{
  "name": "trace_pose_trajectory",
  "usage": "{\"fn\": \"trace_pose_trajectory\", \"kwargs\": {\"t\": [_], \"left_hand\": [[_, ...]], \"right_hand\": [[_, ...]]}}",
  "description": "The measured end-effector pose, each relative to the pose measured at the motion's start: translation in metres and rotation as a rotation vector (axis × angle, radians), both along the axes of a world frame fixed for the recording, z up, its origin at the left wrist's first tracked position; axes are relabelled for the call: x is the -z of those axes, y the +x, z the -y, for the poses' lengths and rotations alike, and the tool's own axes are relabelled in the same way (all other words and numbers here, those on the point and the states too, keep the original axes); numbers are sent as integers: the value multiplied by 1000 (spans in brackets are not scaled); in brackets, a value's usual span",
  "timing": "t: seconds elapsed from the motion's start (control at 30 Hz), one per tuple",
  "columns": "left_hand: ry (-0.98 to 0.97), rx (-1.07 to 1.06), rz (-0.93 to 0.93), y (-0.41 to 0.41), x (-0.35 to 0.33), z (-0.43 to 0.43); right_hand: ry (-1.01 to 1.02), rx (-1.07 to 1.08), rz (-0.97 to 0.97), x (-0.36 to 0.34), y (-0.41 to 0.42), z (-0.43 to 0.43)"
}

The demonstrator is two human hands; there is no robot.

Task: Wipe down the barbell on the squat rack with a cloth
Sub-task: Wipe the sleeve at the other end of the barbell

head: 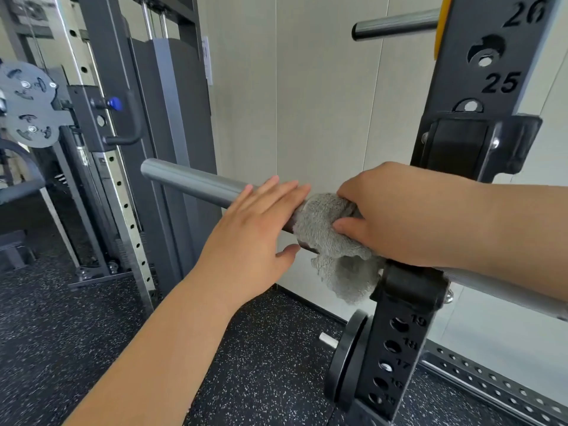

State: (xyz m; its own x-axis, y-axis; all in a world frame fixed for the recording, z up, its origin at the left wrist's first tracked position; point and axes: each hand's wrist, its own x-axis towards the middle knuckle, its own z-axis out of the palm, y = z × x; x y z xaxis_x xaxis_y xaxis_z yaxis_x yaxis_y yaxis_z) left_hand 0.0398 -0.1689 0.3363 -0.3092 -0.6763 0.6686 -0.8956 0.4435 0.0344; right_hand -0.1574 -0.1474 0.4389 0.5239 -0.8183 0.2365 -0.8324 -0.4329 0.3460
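Head view puts the wiping step in hand. The barbell point(190, 182) lies across the squat rack point(479, 87), its bare sleeve running from the centre out toward ten o'clock. The grey cloth point(332, 229) is wrapped round the bar at the centre, with a loose tail hanging toward five o'clock beside the rack's hook point(408, 290). The right hand point(390, 216), in from three o'clock, curls fingers and thumb closely round cloth and bar together. The left hand point(255, 222), in from seven o'clock, lies on the sleeve just beside the cloth, fingers straight, thumb spread below, gripping nothing. The next move probably calls for sliding the cloth toward ten o'clock along the sleeve, so the left hand must give way.
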Motion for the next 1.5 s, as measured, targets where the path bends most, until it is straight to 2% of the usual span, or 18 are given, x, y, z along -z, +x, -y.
{"fn": "trace_pose_trajectory", "kwargs": {"t": [0.17,0.33,0.43,0.53,0.73,1.0,1.1,1.2,1.33,1.43,1.5], "left_hand": [[-91,-15,-211,-10,27,-30],[-27,18,-108,-8,32,-26],[10,20,-21,-5,12,-18],[-12,26,-58,-8,5,-13],[-65,-19,-252,-9,44,-23],[-17,25,-117,5,20,-9],[-105,63,-226,1,16,-12],[-129,83,-334,-9,32,-19],[-71,72,-256,-10,37,-17],[-24,69,-155,-4,19,-11],[9,105,-188,-2,11,-10]], "right_hand": [[3,-27,-180,-9,-1,-14],[-24,-24,-119,3,2,-13],[-108,-46,62,4,-2,-18],[-141,-64,104,-1,-3,-23],[-137,-182,-47,-8,-2,-19],[-102,-35,35,-7,-1,1],[-127,27,-8,-5,1,2],[-159,-47,11,-1,-3,-5],[-146,-180,27,-1,-2,-11],[-150,-188,-82,-2,0,-13],[-139,-182,-128,-4,-1,-16]]}}
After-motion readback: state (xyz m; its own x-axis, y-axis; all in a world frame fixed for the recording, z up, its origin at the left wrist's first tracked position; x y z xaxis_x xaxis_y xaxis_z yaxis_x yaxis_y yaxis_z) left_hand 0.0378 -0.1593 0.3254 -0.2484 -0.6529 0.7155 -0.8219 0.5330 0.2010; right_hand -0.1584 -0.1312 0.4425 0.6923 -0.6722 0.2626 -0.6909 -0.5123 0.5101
